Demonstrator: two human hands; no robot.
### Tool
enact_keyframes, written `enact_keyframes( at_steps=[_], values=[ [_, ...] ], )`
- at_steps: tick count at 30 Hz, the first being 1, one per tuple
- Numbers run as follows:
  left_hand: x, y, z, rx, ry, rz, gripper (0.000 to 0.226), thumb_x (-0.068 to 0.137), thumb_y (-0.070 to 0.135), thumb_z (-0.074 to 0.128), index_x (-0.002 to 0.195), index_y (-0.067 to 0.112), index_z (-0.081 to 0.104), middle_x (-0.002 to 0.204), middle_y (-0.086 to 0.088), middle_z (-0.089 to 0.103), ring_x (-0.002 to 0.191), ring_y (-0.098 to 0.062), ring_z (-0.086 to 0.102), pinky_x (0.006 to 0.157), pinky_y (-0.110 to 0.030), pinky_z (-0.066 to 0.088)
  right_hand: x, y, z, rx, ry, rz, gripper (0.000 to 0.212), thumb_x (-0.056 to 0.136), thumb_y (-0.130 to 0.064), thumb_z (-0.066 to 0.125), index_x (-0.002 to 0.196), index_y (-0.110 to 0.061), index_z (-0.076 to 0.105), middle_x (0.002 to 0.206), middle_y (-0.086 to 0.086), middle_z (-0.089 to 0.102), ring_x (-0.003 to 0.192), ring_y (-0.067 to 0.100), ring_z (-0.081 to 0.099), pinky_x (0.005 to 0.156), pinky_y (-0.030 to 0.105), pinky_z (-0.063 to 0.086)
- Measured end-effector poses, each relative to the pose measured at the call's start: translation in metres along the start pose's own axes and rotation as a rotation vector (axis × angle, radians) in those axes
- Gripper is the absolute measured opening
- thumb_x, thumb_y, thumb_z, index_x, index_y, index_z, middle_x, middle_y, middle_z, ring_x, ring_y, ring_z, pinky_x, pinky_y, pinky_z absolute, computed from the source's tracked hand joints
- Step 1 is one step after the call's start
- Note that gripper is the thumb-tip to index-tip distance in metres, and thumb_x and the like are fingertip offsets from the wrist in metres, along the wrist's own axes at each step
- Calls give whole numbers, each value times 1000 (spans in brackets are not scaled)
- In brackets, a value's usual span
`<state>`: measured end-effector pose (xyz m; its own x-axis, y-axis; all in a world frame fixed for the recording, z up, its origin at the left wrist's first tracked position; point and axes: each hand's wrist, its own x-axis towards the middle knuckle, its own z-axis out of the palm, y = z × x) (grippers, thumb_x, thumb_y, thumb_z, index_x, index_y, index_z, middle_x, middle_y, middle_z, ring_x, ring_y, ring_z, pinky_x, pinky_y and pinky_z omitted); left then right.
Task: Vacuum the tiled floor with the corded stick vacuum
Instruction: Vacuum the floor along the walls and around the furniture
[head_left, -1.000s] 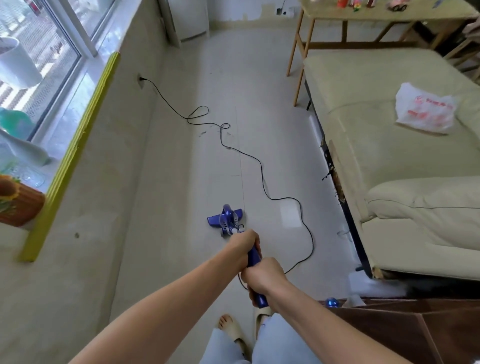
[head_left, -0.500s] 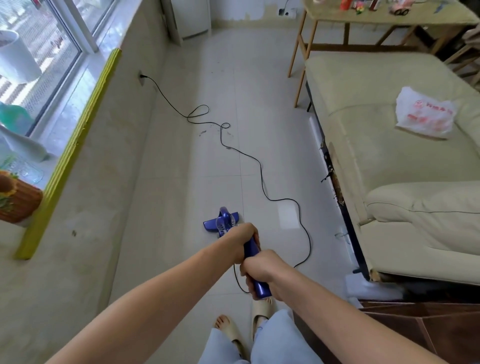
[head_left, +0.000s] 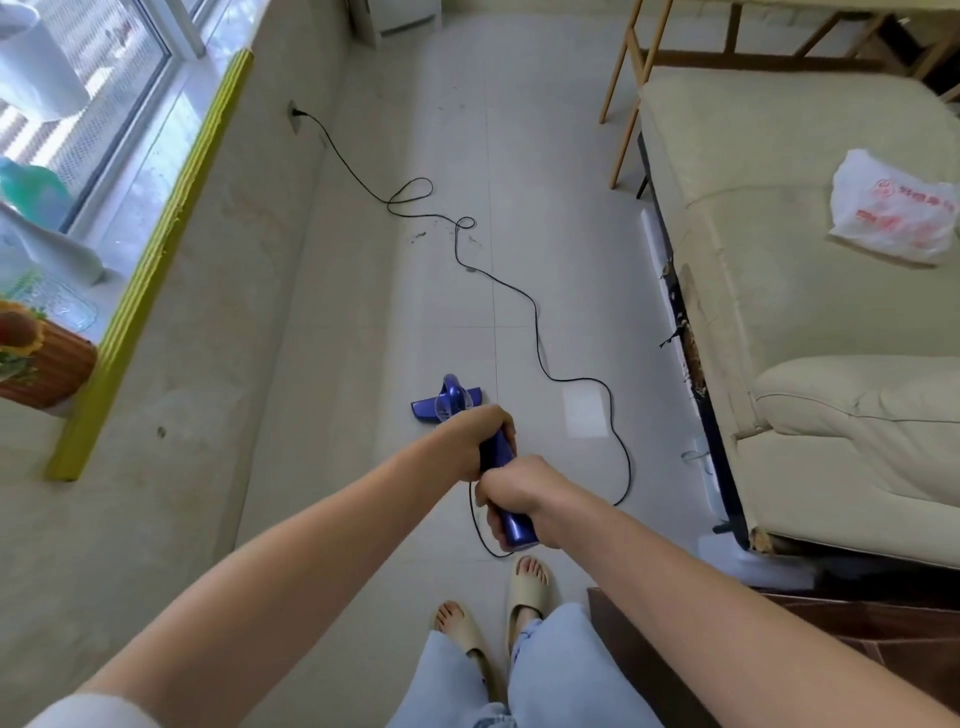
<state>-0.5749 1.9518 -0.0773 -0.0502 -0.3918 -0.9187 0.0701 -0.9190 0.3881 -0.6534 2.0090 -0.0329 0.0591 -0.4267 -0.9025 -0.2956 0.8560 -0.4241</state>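
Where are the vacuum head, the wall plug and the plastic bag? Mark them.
vacuum head (head_left: 422, 407), head view, left wing of the blue nozzle.
wall plug (head_left: 296, 111), head view, plug at the socket.
plastic bag (head_left: 893, 208), head view, middle of the bag.

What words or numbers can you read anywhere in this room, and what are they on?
White plastic bag on the sofa: a round red logo and a line of red print, too blurred to read.
Blue stick vacuum: no label or brand shows.
Wall socket where the black cord plugs in: no markings can be made out.
Nothing else carries writing that I can see.
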Motion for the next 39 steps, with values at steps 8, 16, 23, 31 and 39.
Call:
enact_keyframes(
  at_steps=[8,16,23,31,39],
  values=[
    [14,-3,-7,4,-33,-33,24,86,-1,45,63,7,45,50,-7,47,47,-18,44,52,-26,43,18,8,17,22,32,47,26,84,4,51,109,-3,50,66,9,53,47,17,50,41,21,43],
    [67,43,-13,-53,105,62,22,87,-3,46,66,6,45,48,-8,48,48,-20,44,52,-28,42,104,-29,9,-123,121,13,24,83,3,47,105,-7,49,74,11,54,49,21,50,42,24,41],
    [106,94,-8,-36,147,85,24,90,3,49,66,6,46,58,-10,50,50,-21,47,51,-28,44,151,-75,-13,-189,107,-24,21,80,3,45,99,-7,47,77,14,54,47,22,50,41,23,40],
    [97,98,9,-61,118,89,25,94,3,47,69,7,44,61,-9,48,52,-19,46,49,-27,43,139,-76,-33,-192,81,-35,31,81,2,47,111,-5,49,77,13,54,51,22,50,46,26,43],
    [52,62,4,1,83,39,27,94,4,44,67,8,43,62,-8,45,53,-17,43,51,-25,40,80,-53,-17,-124,61,-4,24,82,4,46,103,-8,46,71,11,50,52,20,49,42,21,39]
  ],
)
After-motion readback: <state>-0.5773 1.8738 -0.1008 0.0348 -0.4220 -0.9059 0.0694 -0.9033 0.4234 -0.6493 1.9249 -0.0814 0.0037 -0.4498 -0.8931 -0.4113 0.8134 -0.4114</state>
